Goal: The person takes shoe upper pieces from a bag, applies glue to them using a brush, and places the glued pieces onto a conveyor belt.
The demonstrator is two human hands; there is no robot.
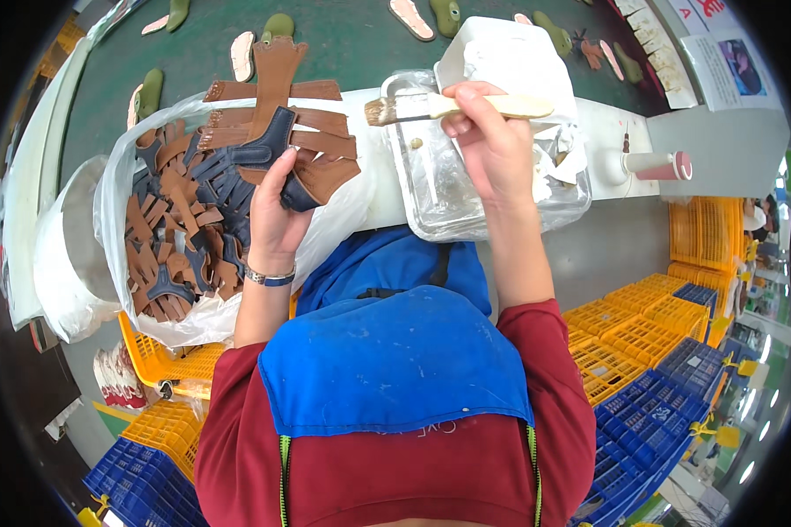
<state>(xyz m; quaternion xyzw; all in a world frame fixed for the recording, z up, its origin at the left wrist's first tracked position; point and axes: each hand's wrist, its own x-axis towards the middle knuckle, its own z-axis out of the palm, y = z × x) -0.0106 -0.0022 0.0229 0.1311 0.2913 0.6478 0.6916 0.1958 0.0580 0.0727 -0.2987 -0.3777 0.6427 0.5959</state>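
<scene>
My left hand (pixel 277 211) grips a brown and dark blue leather shoe upper piece (pixel 277 132), held flat over a clear plastic bag (pixel 123 193) full of several similar cut pieces. My right hand (pixel 492 140) holds a wooden-handled glue brush (pixel 431 107), its bristles pointing left above a clear plastic glue tray (pixel 431 193). A white crumpled wrapping (pixel 510 57) lies at the tray's far side. The brush is a short way right of the leather piece and does not touch it.
A green conveyor belt (pixel 351 39) runs beyond the white bench, carrying green shoe lasts and pink insoles. Yellow crates (pixel 163 360) stand at lower left, with yellow and blue crates (pixel 650 351) at right. A pink-capped white bottle (pixel 655 165) lies right of the tray.
</scene>
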